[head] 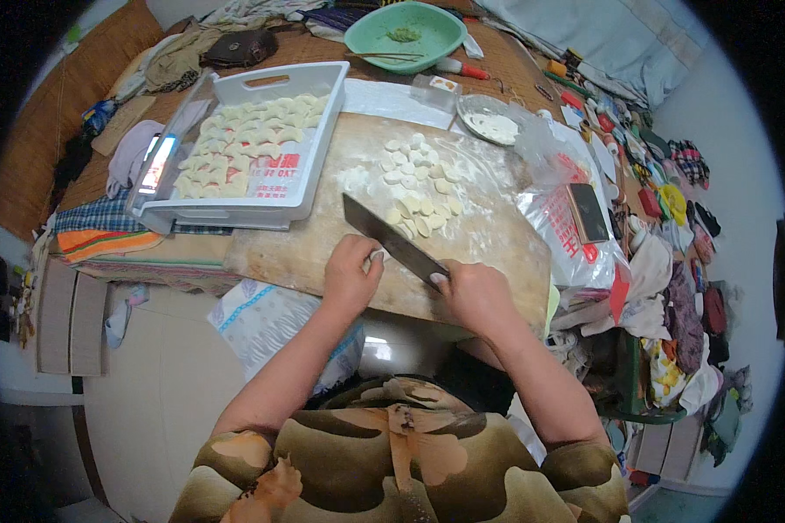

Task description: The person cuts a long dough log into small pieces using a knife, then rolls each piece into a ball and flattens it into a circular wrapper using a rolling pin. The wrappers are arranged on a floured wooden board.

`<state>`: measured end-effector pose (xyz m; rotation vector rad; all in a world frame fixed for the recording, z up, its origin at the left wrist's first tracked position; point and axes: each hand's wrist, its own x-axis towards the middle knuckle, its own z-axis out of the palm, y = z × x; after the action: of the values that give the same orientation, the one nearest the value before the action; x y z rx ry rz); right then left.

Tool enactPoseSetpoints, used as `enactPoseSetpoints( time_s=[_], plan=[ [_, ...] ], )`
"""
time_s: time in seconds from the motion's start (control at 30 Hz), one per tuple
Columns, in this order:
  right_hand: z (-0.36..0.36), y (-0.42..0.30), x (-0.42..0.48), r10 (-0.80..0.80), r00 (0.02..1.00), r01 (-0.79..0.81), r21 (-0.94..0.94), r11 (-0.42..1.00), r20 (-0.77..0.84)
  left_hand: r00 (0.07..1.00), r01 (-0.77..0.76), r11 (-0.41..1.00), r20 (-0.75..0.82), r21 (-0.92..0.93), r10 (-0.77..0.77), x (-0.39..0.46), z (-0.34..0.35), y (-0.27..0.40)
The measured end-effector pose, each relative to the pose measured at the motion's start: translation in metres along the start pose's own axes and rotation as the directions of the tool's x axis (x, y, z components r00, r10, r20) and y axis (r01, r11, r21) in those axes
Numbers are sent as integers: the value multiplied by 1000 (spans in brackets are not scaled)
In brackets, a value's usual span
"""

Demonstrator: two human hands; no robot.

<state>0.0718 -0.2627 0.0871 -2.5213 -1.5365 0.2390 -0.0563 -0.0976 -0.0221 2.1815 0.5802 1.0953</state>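
Note:
A cleaver point(392, 238) is gripped by its handle in my right hand point(479, 295), its blade slanting up and left over a floured wooden board point(281, 256). My left hand point(352, 269) is closed beside the blade, pinching a small piece of white dough point(379, 252) that its fingers mostly cover. Past the blade lies a cluster of cut dough pieces point(425, 208), pale yellow and bare on top. Behind them are more dough pieces point(409, 160), whiter with flour.
Left of the board, a white plastic drawer-like tray point(301, 204) holds rows of dumplings point(248, 131). A phone point(157, 163) with a lit screen leans at its left side. Behind stand a plate of flour point(490, 125) and a green basin point(405, 33). A dark phone point(587, 212) lies right.

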Motion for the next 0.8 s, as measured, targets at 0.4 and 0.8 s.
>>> enactPoseSetpoints(
  time_s=[0.4, 0.8],
  plan=[
    [-21, 2, -38, 13, 997, -6, 89, 996, -80, 997, -51, 995, 46, -81, 55, -6, -2, 2],
    [-17, 3, -46, 2, 1000, -1, 54, 999, -18, 992, -94, 995, 78, -43, 97, -12, -5, 2]
  ],
)
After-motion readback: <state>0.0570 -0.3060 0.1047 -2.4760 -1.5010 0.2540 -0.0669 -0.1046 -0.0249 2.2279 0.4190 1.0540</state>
